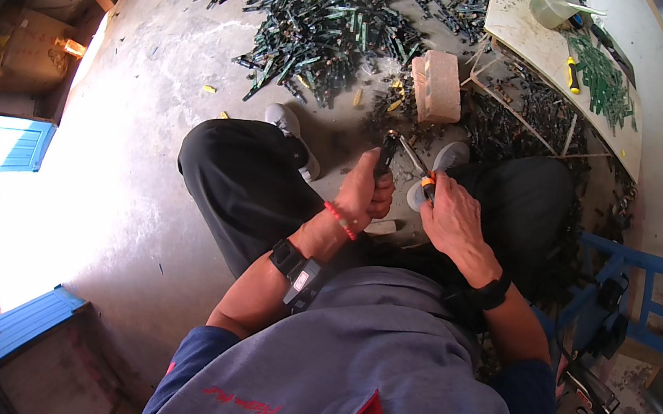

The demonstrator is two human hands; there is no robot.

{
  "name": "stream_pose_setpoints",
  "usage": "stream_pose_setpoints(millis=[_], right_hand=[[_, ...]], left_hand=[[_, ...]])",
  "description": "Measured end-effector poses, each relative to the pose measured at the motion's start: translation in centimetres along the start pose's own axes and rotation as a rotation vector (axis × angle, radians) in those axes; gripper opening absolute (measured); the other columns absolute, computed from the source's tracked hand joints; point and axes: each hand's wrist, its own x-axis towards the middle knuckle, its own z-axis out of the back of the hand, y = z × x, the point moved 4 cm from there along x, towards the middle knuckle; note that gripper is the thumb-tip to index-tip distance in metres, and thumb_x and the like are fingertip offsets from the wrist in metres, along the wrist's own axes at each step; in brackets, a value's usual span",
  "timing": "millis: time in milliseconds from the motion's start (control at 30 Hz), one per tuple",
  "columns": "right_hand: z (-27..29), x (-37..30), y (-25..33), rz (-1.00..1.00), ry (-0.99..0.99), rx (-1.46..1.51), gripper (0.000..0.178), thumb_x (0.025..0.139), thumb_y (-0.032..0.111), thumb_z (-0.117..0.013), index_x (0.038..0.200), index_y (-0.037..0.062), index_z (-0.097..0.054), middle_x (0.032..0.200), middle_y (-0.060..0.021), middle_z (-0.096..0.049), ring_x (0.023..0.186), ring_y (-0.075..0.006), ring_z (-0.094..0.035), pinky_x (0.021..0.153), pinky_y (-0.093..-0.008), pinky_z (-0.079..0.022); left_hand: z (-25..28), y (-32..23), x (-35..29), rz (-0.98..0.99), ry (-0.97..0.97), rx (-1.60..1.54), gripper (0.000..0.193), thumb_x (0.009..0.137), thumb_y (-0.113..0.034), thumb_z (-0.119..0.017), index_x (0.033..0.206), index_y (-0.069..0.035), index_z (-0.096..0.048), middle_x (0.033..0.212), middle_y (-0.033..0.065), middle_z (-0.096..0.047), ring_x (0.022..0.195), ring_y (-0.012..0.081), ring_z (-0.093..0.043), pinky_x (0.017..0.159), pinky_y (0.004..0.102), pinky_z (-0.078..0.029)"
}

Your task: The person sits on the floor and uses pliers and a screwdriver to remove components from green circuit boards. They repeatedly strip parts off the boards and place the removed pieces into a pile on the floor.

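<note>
My left hand (361, 193) is closed around a small dark elongated part (387, 155), its upper end sticking out past my thumb. A screwdriver (415, 158) with an orange and black handle sits in my right hand (457, 218), the fingers wrapped round the handle. Its metal shaft slants up and left, and the tip meets or nearly meets the upper end of the dark part. Whether they touch I cannot tell. Both hands are between my spread knees, above the floor. What exactly the dark part is does not show.
A large heap of dark and green strips (322, 32) covers the floor ahead. Pinkish bricks (441, 87) stand beyond my hands. To the right, a low white table (532, 45) bears a plastic scoop (553, 7), a yellow-handled tool (573, 76) and green pieces (603, 80). A blue frame (650, 264) is at the right.
</note>
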Motion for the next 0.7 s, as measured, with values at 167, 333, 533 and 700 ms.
stream_pose_setpoints(millis=[167,333,533,700], right_hand=[[0.0,0.3,0.3,-0.026,-0.005,-0.098,0.044,0.083,0.015,-0.059,0.122,-0.0028,-0.048,0.108,-0.0186,-0.06,0.102,-0.0358,-0.059,0.081,-0.048,-0.049],[-0.5,0.4,0.5,-0.035,-0.024,-0.125,0.048,0.082,0.015,-0.061,0.124,-0.0041,-0.046,0.109,-0.0192,-0.06,0.102,-0.036,-0.058,0.081,-0.048,-0.049],[-0.8,0.5,1.0,-0.039,-0.075,-0.148,0.054,0.081,0.013,-0.062,0.128,-0.006,-0.042,0.11,-0.0205,-0.058,0.104,-0.0361,-0.056,0.081,-0.0474,-0.05],[-1.2,1.0,1.0,-0.012,-0.112,-0.164,0.054,0.081,0.012,-0.062,0.127,-0.0087,-0.041,0.107,-0.0222,-0.057,0.102,-0.0371,-0.056,0.08,-0.0455,-0.05]], left_hand=[[0.3,0.1,0.0,-0.022,-0.01,0.01,0.055,0.095,-0.057,-0.034,0.061,-0.015,-0.03,0.05,-0.0044,-0.021,0.039,0.0104,-0.016,0.039,0.0275,-0.015],[0.3,0.1,0.0,-0.028,-0.042,0.02,0.055,0.095,-0.057,-0.034,0.062,-0.014,-0.03,0.05,-0.0041,-0.022,0.039,0.0104,-0.016,0.039,0.0273,-0.016],[0.2,0.1,0.1,-0.04,-0.069,0.025,0.055,0.095,-0.058,-0.033,0.062,-0.014,-0.03,0.051,-0.0034,-0.023,0.039,0.0105,-0.016,0.038,0.0272,-0.016],[0.3,0.4,0.4,-0.07,-0.113,0.023,0.056,0.095,-0.058,-0.031,0.061,-0.014,-0.03,0.051,-0.0031,-0.023,0.039,0.0105,-0.016,0.038,0.0274,-0.015]])
